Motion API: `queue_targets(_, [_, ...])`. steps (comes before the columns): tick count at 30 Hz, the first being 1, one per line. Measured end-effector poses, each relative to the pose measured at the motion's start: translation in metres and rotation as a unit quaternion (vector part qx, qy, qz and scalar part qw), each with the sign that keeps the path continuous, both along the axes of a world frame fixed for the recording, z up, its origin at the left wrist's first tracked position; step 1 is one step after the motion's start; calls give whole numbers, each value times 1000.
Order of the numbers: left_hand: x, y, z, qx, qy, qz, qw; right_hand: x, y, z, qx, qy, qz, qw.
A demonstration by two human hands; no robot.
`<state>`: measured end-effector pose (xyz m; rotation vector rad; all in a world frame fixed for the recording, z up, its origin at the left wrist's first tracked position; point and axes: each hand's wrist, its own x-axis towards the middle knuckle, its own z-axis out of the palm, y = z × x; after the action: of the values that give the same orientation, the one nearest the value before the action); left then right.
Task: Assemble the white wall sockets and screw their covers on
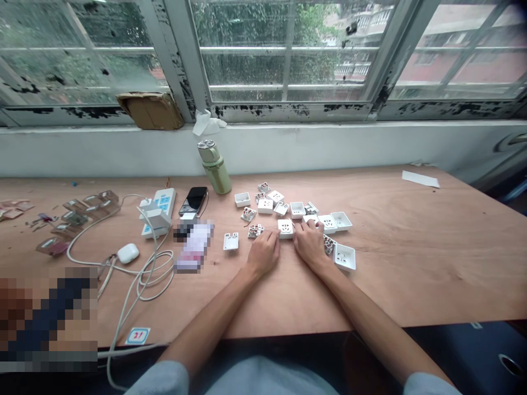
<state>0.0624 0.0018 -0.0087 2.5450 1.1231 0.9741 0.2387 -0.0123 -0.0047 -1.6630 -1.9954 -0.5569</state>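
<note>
a long wooden table point(411, 263) runs under a row of weathered windows point(288, 49), with a white sill between them. near the middle of the table, both forearms reach forward and the two hands meet on a small white socket piece point(285, 226) that lies flat on the wood. the left hand point(263, 253) presses against its left edge with fingers curled in close, and the right hand point(309, 245) closes on its right edge in the same narrow, bent grip, so the piece sits pinched between the fingertips of both. around it lies a loose scatter of similar socket parts point(265, 206), some white shells and some showing red and metal insides. an open white shell point(345, 257) lies just beside the right wrist, and a flat white plate point(231, 241) sits to the left of the left hand. further back stand a pale green bottle point(216, 167), a dark phone point(194, 200) and a white power strip point(160, 211), with a looped white cable point(140, 280) and an earbud case point(128, 253) near them. a slip of paper point(420, 179) lies well apart at the far right.
</note>
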Motion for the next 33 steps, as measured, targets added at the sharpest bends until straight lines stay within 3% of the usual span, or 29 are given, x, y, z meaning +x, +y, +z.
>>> queue_targets(8, [0, -1, 2, 2, -21, 6, 1000, -3, -2, 4, 3, 8, -7, 1000])
queue_targets(14, [-2, 0, -2, 22, -74, 47, 996, -11, -7, 7, 49, 6, 52, 997])
queue_targets(18, [-2, 1, -4, 73, -37, 54, 995, -16, -8, 6, 59, -9, 88, 994])
queue_targets(25, [-2, 2, -2, 73, 1, 15, 997, -22, -11, 5, 62, -16, 120, 991])
queue_targets(33, [-2, 3, -8, 100, -24, 61, 993, -31, -13, 5, 58, -44, 146, 987])
